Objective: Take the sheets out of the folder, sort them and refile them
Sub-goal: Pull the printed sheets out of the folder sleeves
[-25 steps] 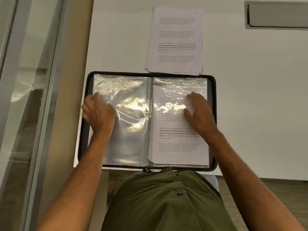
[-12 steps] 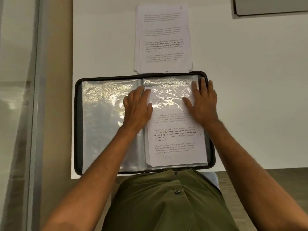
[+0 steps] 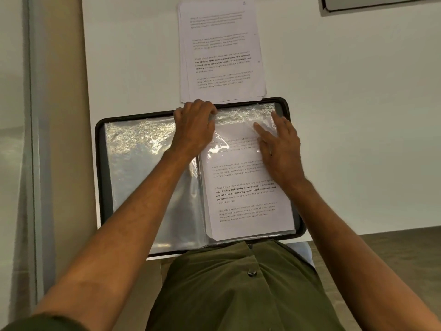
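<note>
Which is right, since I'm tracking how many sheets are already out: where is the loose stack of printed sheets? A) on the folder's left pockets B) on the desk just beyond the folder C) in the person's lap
B: the loose stack lies on the white desk just past the far edge of the open folder.

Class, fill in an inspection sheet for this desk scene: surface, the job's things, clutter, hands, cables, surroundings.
Surface: white table.
Job's things: open folder with clear sleeves; printed sheet in the right sleeve; stack of sheets beyond the folder.
Clutter: nothing seen.
Hands: left hand curled at the sleeve's top edge near the spine; right hand flat on the right sleeve.
Cables: nothing seen.
Surroundings: glass panel at left; grey-framed object at top right.
</note>
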The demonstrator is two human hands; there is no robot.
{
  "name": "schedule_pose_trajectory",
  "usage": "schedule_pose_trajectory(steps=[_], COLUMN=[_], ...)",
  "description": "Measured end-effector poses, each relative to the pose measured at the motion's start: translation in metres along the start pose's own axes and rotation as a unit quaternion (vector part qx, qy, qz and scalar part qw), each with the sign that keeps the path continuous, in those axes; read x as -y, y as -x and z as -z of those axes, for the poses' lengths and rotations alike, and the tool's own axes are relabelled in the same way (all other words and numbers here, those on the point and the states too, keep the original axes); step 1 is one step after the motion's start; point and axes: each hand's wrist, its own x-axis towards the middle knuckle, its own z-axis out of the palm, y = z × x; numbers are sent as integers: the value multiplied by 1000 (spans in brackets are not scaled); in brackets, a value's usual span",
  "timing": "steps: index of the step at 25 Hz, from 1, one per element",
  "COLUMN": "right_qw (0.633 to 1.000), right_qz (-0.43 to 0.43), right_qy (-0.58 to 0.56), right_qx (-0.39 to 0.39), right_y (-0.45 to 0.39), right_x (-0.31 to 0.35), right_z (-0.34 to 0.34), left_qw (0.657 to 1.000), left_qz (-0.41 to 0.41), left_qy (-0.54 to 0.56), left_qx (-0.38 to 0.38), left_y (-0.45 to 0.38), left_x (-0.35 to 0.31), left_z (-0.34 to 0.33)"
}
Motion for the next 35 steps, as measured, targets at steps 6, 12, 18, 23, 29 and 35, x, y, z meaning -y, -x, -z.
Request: schedule_pose_trajectory(steps=[6, 12, 18, 23, 29, 35], right_qw=[952, 896, 892, 883, 887, 891], right_qz=[-154, -265, -259, -271, -266, -257], right_qy=[-264, -355, -371, -384, -378, -373], right_qx=[1, -6, -17, -23, -16, 12], right_y=[19, 18, 20, 20, 20, 17], right_x=[23, 23, 32, 33, 29, 26], right_z=[22, 23, 25, 25, 27, 32], left_qw=[999, 993, 979, 965, 971, 987], left_qz=[-16, -22, 3, -16, -59, 13], left_qy=[30, 98, 156, 114, 58, 110], left_qx=[-2, 55, 134, 234, 223, 120], left_y=[-2, -7, -28, -42, -41, -40], left_x=[7, 6, 1, -9, -25, -29], left_z=[12, 22, 32, 28, 19, 23])
